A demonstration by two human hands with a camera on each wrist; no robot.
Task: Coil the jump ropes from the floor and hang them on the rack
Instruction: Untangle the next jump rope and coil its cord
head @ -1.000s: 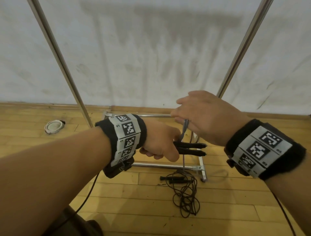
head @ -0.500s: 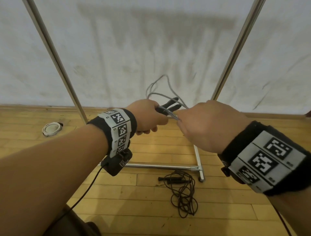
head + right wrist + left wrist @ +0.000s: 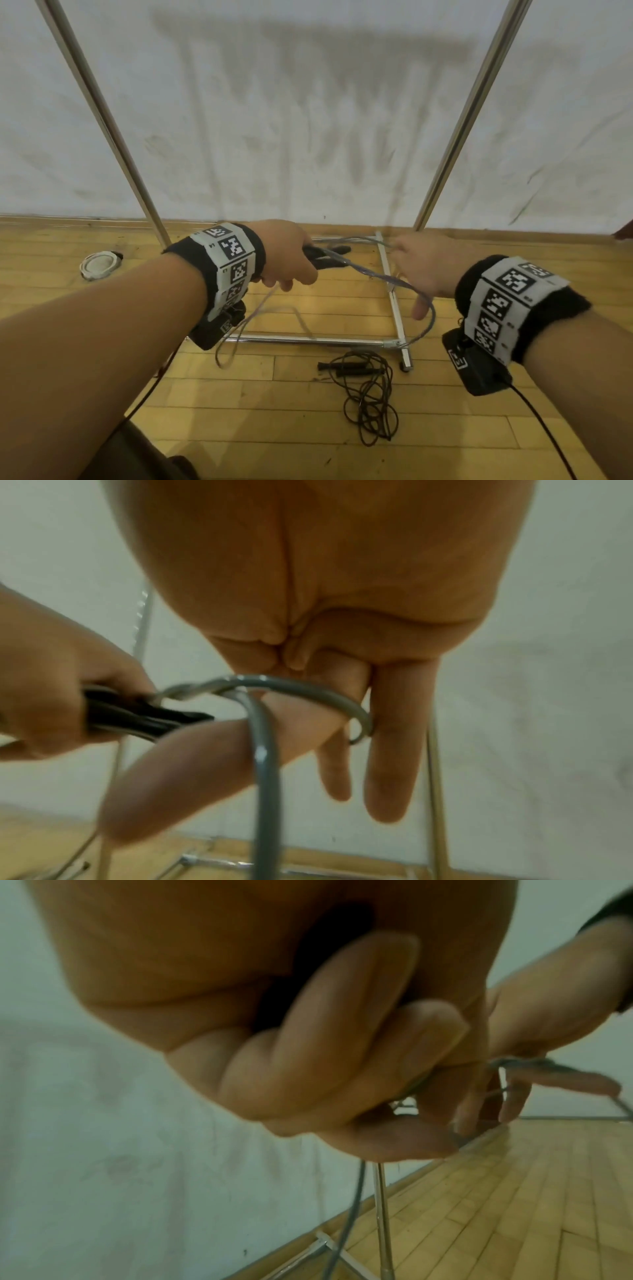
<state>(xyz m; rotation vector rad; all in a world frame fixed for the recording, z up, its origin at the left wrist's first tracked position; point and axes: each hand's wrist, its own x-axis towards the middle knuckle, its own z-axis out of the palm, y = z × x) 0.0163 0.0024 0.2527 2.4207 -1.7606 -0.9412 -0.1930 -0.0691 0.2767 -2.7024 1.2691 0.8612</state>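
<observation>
Grey cord [image 3: 383, 274] now runs between my two hands at waist height, where half a second ago both hands were up against the wall with a loop flicking above them; they have dropped and drawn apart, and the cord sags from my right hand in a bow toward 5 o'clock. My left hand [image 3: 287, 255] is clenched round the two black handles [image 3: 329, 255], whose tips poke out toward 3 o'clock, and slack cord falls from under that fist toward 7 o'clock without, as far as I can tell, reaching the floor. My right hand [image 3: 423, 270] is mostly released: in the right wrist view the fingers [image 3: 390, 750] hang nearly straight with the cord hooked over them and passing between two of them, so it guides rather than grips. I judge that one more turn is being laid and that this rope is partly coiled, not yet ready to hang. The rack [image 3: 394, 301] stands just ahead, its uprights at 11 and 1 o'clock and its base frame on the floor; its hanging bar is out of view. A second rope [image 3: 371, 401], dark and tangled, lies on the floor at 5 o'clock, untouched, beside the rack's near corner. A white ring [image 3: 99, 266] sits at 9 o'clock by the wall.
</observation>
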